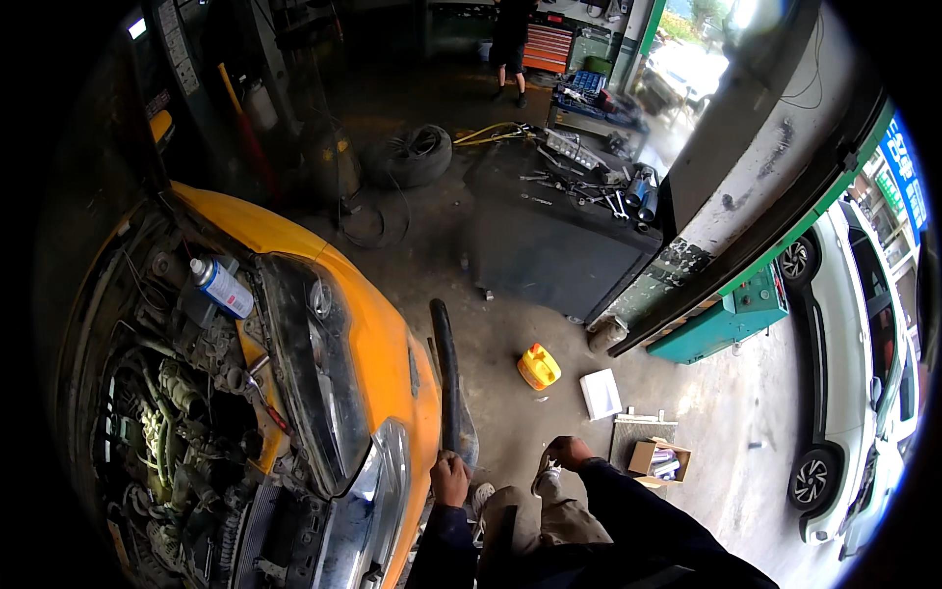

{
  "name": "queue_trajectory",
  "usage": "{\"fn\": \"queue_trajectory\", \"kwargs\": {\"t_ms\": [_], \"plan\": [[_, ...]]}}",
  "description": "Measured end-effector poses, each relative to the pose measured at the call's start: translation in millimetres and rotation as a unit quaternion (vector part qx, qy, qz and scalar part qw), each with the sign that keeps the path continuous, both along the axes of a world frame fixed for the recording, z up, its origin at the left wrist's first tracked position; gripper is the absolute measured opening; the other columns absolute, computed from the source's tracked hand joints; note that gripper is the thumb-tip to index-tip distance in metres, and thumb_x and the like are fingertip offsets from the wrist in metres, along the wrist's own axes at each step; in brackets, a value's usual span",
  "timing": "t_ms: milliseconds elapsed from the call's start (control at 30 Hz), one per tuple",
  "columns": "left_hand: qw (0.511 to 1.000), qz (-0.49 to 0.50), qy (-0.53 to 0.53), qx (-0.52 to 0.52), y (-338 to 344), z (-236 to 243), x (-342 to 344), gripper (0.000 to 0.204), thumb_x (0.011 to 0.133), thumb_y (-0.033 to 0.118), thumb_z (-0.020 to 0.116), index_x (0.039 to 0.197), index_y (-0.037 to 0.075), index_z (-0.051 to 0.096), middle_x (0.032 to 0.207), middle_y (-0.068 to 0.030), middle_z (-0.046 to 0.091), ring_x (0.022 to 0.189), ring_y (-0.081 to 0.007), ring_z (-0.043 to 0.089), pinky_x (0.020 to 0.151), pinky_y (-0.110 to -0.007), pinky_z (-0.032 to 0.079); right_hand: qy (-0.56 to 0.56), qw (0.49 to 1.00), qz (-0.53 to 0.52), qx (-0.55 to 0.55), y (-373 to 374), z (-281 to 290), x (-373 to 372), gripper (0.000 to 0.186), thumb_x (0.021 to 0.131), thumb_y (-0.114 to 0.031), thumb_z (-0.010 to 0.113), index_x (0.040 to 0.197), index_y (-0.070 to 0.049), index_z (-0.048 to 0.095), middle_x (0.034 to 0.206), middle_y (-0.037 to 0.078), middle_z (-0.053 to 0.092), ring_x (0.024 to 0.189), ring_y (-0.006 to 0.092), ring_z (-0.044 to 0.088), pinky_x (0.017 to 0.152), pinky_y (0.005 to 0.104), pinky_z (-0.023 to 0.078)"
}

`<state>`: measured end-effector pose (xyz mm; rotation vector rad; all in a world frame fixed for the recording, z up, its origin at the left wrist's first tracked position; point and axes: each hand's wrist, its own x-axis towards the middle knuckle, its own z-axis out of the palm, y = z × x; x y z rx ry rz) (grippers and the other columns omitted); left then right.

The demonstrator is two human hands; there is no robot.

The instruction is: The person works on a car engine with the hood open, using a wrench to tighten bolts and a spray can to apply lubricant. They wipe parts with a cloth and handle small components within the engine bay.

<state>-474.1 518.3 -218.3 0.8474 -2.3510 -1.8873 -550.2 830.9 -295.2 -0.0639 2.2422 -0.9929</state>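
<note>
My left hand (451,480) is closed beside the front of an orange vehicle (368,314) with its engine bay exposed. A long black tube (444,368) runs forward from the top of that fist, and the fingers appear wrapped round its near end. My right hand (569,452) is curled shut above my shoe, to the right of my left hand. Whatever it may hold is hidden by the fingers. On the engine bay's edge stands a blue-and-white spray can (222,288). A red-handled tool (278,420) lies nearer, by the front panel.
On the floor ahead are a yellow jug (538,367), a white box (601,395) and an open carton (659,461) of cans. Farther off stands a dark workbench (559,250) with wrenches on top. A tyre (410,157) and a person (510,49) are at the back. A white car (854,393) is outside, right.
</note>
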Motion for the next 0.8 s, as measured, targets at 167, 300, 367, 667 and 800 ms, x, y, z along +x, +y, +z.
{"fn": "queue_trajectory", "kwargs": {"t_ms": [167,300,367,667,800], "plan": [[0.991,0.108,0.072,-0.029,4.9,-27.6,-18.5,0.023,0.078,0.007,0.045,0.056,0.002,0.051,0.054,-0.0073,0.054,0.051,-0.0185,0.053,0.052,-0.031,0.042,-0.05,0.996,0.068,0.025,-35.9,-53.0,-74.4,0.022,0.087,-0.022,0.06,0.091,-0.002,0.069,0.082,0.012,0.071,0.066,0.0196,0.07,0.061,0.0335,0.057],[0.979,0.168,0.102,-0.057,17.1,-10.7,-40.5,0.018,0.076,0.004,0.045,0.059,0.001,0.049,0.056,-0.0043,0.049,0.052,-0.0149,0.046,0.053,-0.028,0.037,0.027,0.95,0.289,0.115,-17.2,-123.9,-125.0,0.02,0.084,-0.019,0.061,0.094,-0.004,0.07,0.085,0.012,0.071,0.075,0.0232,0.07,0.067,0.0361,0.058],[0.965,0.221,0.137,-0.044,35.4,-31.1,-49.0,0.014,0.077,0.003,0.044,0.063,0.0,0.048,0.055,-0.0061,0.046,0.052,-0.0146,0.043,0.053,-0.029,0.037,0.161,0.825,0.497,0.214,20.3,-205.9,-168.5,0.021,0.082,-0.019,0.061,0.096,-0.005,0.071,0.09,0.013,0.07,0.082,0.0266,0.07,0.071,0.0381,0.058],[0.751,-0.151,-0.249,-0.593,224.7,-276.5,120.9,0.015,0.086,0.02,0.061,0.081,0.006,0.065,0.067,-0.009,0.059,0.059,-0.0288,0.056,0.054,-0.039,0.047,0.006,0.856,0.433,0.281,171.2,-448.9,-288.0,0.019,0.082,-0.023,0.062,0.085,-0.009,0.074,0.086,0.006,0.072,0.084,0.0231,0.07,0.067,0.0375,0.057],[0.873,-0.069,-0.291,-0.386,285.2,-266.1,250.3,0.01,0.081,0.014,0.061,0.088,0.012,0.068,0.072,-0.0096,0.061,0.067,-0.0292,0.06,0.057,-0.042,0.049,-0.05,0.932,0.194,0.301,185.7,-473.8,-349.9,0.029,0.081,-0.018,0.053,0.098,-0.003,0.071,0.105,0.023,0.067,0.101,0.0372,0.065,0.087,0.0436,0.052]]}}
